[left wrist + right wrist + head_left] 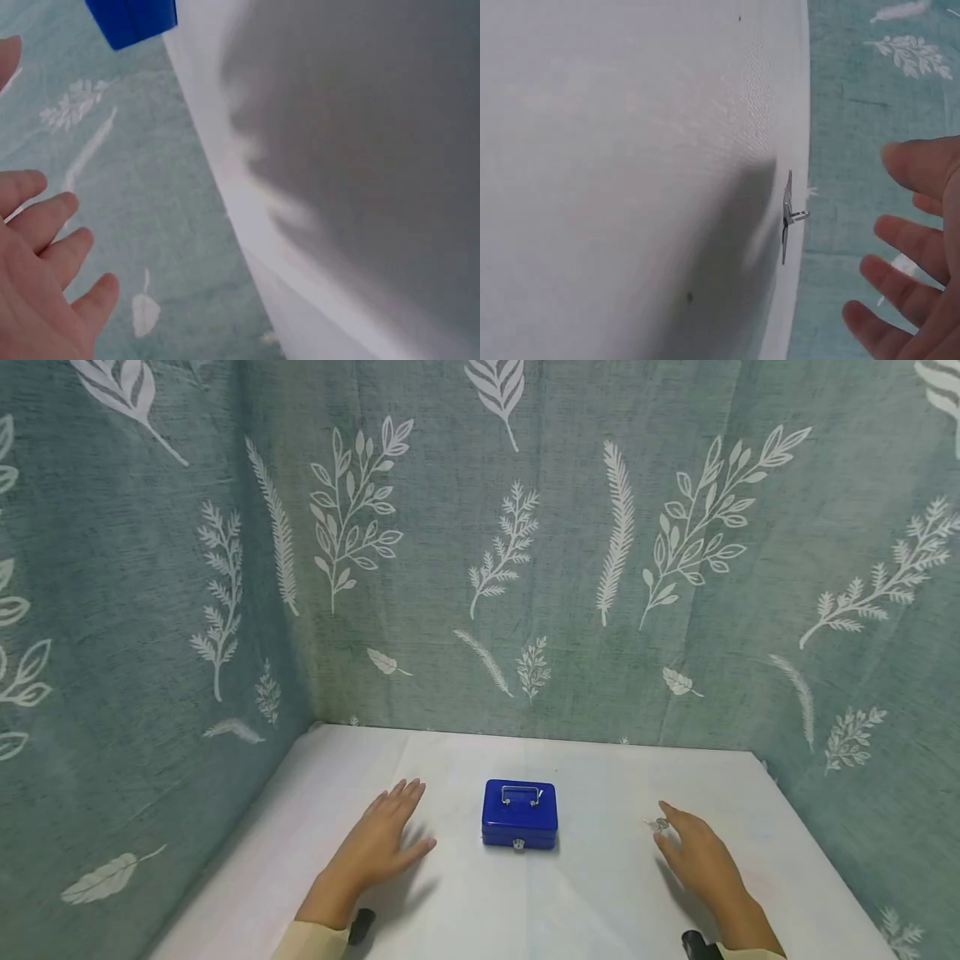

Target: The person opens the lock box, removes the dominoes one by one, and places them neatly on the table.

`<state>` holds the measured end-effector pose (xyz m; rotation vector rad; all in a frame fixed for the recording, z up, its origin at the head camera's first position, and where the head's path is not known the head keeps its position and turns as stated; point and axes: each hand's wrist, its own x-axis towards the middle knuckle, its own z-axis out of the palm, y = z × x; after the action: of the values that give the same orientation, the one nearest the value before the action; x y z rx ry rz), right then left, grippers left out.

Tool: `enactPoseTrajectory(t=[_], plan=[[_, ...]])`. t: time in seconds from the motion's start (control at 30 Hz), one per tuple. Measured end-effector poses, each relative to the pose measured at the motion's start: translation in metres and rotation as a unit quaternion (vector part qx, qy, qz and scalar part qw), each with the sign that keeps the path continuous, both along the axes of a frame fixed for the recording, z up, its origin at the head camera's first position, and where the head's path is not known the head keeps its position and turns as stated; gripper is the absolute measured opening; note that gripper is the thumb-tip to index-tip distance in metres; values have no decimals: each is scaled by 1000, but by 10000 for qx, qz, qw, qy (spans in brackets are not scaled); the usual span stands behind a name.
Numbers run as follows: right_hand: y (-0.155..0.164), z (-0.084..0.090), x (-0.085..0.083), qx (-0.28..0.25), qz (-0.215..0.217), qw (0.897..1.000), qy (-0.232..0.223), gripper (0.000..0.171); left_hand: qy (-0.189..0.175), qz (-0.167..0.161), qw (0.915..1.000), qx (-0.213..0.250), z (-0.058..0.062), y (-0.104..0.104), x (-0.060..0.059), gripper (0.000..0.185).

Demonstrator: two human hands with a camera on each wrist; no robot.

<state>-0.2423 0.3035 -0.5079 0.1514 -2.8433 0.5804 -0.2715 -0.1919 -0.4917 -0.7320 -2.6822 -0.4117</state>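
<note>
A blue cash box (520, 814) with a wire handle on its lid and a silver lock at the front stands closed on the white table. To its left, my left hand (384, 843) is held over the table with the fingers stretched out, touching nothing. My right hand (701, 860) hovers at the right, fingers parted and slightly bent, close to a small bunch of silver keys (662, 823). In the right wrist view the keys (787, 217) lie on the table, apart from the fingertips (889, 225). A corner of the box (139, 19) shows in the left wrist view.
The white tabletop (480, 910) reaches back to a green curtain (450, 543) with white leaf prints, which also hangs along the left and right sides. Dark bands with wrist cameras (362, 927) sit under both wrists.
</note>
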Motion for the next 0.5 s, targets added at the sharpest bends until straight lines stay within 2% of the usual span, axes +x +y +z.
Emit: enactPoseTrajectory(t=[0.23, 0.4, 0.5], plan=[[1, -3, -12, -4, -4, 9997, -251, 46, -53, -303, 9995, 50, -5, 13, -7, 80], [6, -4, -23, -118, 161, 9985, -515, 40, -134, -354, 9993, 50, -3, 24, -13, 77], [9, -3, -28, -143, 105, 9976, -671, 38, -156, -431, 9989, 40, -2, 32, -18, 76]])
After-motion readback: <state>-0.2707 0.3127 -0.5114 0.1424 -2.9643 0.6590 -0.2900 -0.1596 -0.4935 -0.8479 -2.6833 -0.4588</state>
